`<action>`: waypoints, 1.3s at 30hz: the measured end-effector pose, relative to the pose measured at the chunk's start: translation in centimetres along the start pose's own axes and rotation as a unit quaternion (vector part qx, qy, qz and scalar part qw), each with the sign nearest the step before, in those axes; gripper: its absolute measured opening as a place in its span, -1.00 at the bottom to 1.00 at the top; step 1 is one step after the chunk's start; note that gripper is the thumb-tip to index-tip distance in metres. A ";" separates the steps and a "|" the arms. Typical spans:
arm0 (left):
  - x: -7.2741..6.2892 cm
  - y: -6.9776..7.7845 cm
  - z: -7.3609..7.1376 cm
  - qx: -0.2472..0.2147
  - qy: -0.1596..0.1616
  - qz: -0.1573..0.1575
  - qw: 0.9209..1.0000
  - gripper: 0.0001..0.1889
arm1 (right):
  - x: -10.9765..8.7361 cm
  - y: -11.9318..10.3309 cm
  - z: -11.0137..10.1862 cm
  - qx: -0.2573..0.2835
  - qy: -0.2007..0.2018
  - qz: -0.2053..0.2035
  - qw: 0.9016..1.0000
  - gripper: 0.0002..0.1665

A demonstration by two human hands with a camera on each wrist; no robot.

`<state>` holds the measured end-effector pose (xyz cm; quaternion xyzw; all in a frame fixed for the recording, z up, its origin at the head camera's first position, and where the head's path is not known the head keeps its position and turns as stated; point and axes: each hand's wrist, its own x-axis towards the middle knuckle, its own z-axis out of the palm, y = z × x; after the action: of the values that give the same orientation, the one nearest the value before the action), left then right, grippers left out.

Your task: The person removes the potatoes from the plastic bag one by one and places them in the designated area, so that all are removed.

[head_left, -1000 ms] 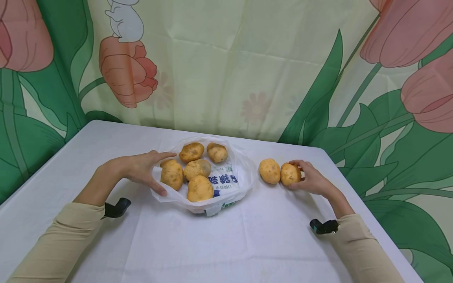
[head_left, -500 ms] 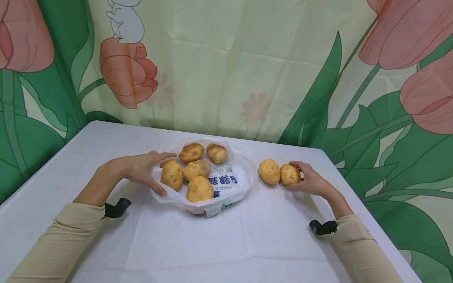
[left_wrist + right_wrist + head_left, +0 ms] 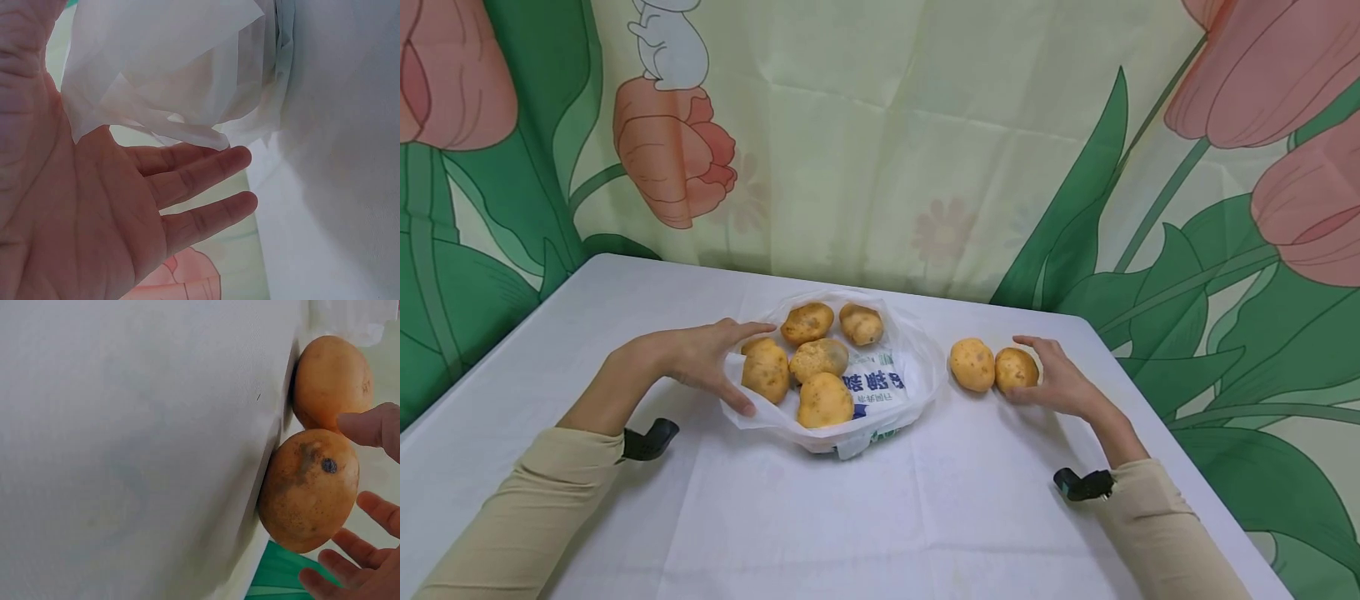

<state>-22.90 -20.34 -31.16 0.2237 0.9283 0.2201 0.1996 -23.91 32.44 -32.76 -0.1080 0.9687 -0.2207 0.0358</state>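
Note:
A white plastic bag (image 3: 921, 379) with printed lettering lies spread wide, and several potatoes (image 3: 825, 401) sit in it. My left hand (image 3: 703, 358) is at the bag's left edge, thumb and fingers spread; in the left wrist view the bag film (image 3: 169, 69) drapes against relaxed fingers. To the right of the bag, two potatoes rest side by side on the table: a left one (image 3: 972, 364) and a right one (image 3: 1017, 371). My right hand (image 3: 1060, 383) surrounds the right potato loosely. The right wrist view shows its fingers (image 3: 340, 565) apart from that potato's dark-spotted side (image 3: 309, 494).
A white cloth covers the table (image 3: 805, 525), whose right edge runs just beyond the right arm. Behind it hangs a curtain (image 3: 865, 167) printed with tulips and a rabbit. Black wrist cameras (image 3: 651, 440) sit on both forearms.
My right hand's fingers have spread away from the right potato, which stays beside the other. The left hand, the bag and its potatoes have kept their places.

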 end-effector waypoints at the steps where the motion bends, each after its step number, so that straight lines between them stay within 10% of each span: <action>1: 0.0 0.0 0.0 0.001 0.000 -0.001 1.000 0.32 | 0.0 -0.1 0.0 -0.001 0.005 -0.003 1.000 0.06; 39: 0.0 0.3 -0.3 0.004 -0.004 0.004 1.000 0.31 | -0.9 -8.4 1.4 0.012 0.051 -0.154 0.987 -0.06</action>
<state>-22.93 -20.23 -30.75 0.2291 0.9275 0.2159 0.2014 -21.26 24.72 -30.34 -0.2437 0.9384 -0.2405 -0.0469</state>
